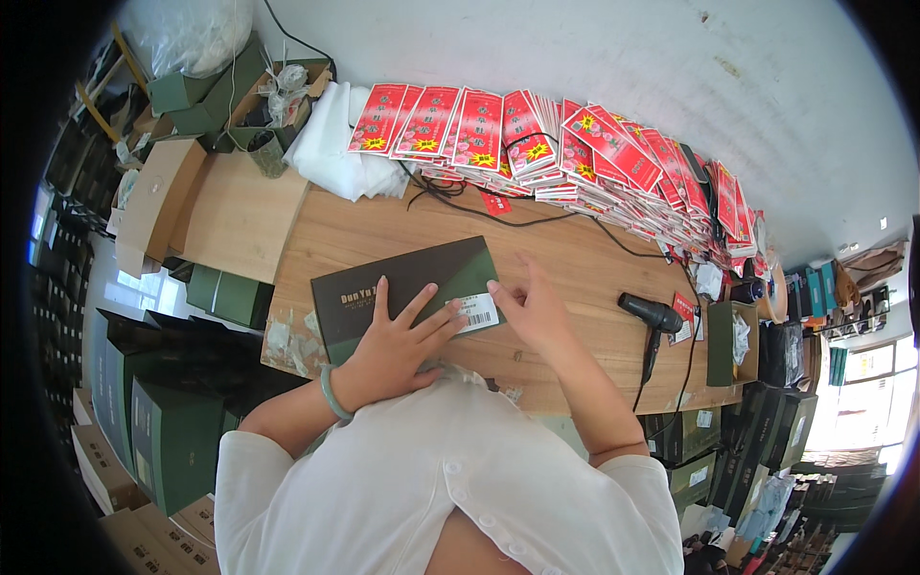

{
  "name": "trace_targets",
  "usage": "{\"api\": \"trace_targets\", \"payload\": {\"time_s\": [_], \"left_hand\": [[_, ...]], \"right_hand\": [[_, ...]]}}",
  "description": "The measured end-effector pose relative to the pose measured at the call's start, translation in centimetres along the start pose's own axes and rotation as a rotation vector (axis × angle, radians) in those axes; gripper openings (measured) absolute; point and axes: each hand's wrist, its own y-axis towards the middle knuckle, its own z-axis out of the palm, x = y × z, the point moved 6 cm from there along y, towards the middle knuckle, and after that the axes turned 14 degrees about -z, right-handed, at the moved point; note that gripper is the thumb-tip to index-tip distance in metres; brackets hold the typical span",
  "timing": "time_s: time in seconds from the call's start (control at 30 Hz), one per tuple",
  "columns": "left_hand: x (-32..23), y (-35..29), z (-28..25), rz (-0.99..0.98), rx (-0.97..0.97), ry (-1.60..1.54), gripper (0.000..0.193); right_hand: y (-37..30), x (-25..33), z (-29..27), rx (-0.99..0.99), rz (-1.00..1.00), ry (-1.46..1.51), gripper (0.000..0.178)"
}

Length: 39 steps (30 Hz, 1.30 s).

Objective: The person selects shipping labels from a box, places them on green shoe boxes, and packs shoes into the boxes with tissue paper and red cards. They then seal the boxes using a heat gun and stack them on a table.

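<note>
A flat dark green shoe-box-like carton (443,267) lies tilted on the wooden table right before me. Near its right end sits a white barcode label (478,313). My left hand (395,347) rests flat on the lid with fingers spread, the fingertips on its right side reaching the label's left edge. At the label's upper right corner is the thumb of my right hand (539,314). That hand's index finger stretches out beyond the carton's right edge; its other fingers are partly curled and partly hidden. Neither hand grips anything visible.
Stacks of red printed packets (479,129) line the wall behind the table (565,259). A black hair dryer (654,318) lies to the right, by an open green box (732,345). Black cables cross the back. White foam sheets (345,144) and an open cardboard box (172,201) stand left.
</note>
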Motion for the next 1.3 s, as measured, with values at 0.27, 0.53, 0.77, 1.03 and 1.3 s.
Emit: {"api": "trace_targets", "payload": {"time_s": [0.27,0.53,0.77,1.03,1.3], "left_hand": [[1.7,-0.2,-1.0,-0.145,-0.134,-0.453,0.063],[1.7,-1.0,-0.7,-0.172,-0.197,-0.466,0.059],[2.2,-1.4,-1.4,-0.180,-0.282,-0.604,0.057],[12.6,-5.8,1.8,-0.865,-0.798,-1.199,0.047],[10.1,-12.6,14.2,-1.316,-0.593,-2.066,0.071]], "right_hand": [[-5.1,3.5,5.2,0.152,-0.619,-0.503,0.086],[-6.0,0.5,5.7,0.202,-0.584,-0.593,0.087],[-4.8,-2.0,3.5,-0.027,-0.428,-0.674,0.075],[2.8,-6.8,2.5,-0.179,-0.262,0.151,0.072],[2.5,-3.8,8.2,0.214,-0.054,0.702,0.070]]}}
